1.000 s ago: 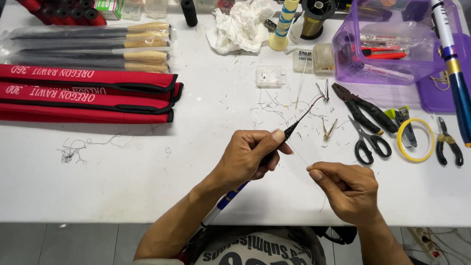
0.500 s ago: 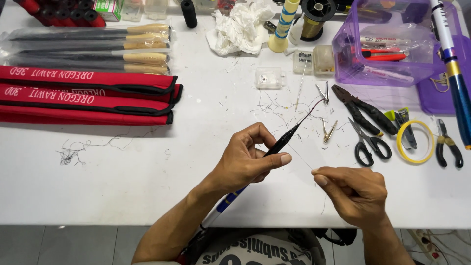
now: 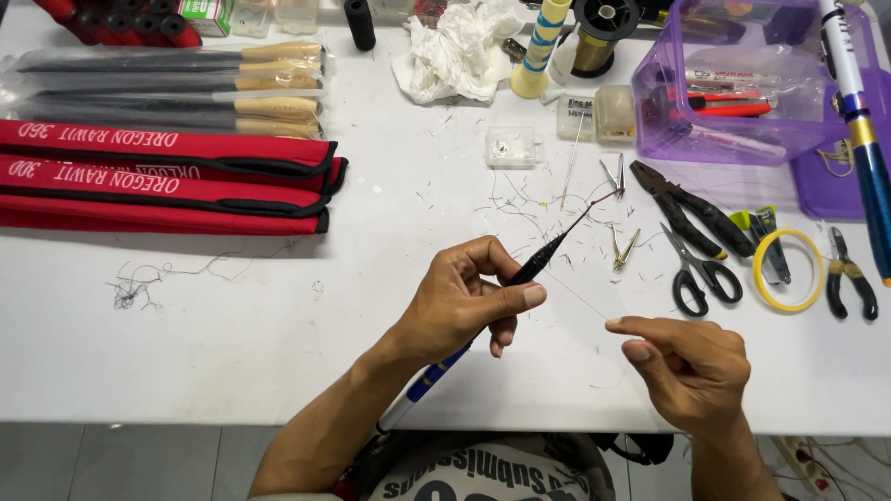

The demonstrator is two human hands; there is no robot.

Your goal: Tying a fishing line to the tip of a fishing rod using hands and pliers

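Evidently pinched the slim black tapering rod tip (image 3: 548, 250) between thumb and curled fingers of the left hand (image 3: 464, 301), closed round it, butt end with its white-and-blue section (image 3: 422, 390) running back under the wrist toward the body; held low over the white tabletop (image 3: 278, 343), probably to steady the fine tip. Kept the right hand (image 3: 691, 366) near, thumb and forefinger nipped together, seemingly on a thin thread too fine to make out; cannot tell for certain. Laid within reach beyond the tip: black-handled pliers (image 3: 691, 218), black scissors (image 3: 701, 274), yellow tape ring (image 3: 787, 271), small metal clips (image 3: 624, 249). Stacked at far left: long red fabric sleeves (image 3: 167, 176), with cork-handled rods in clear wrap (image 3: 186, 88) behind. Scattered thread offcuts (image 3: 139, 283) over the surface; purple translucent plastic box (image 3: 733, 79) at back right.
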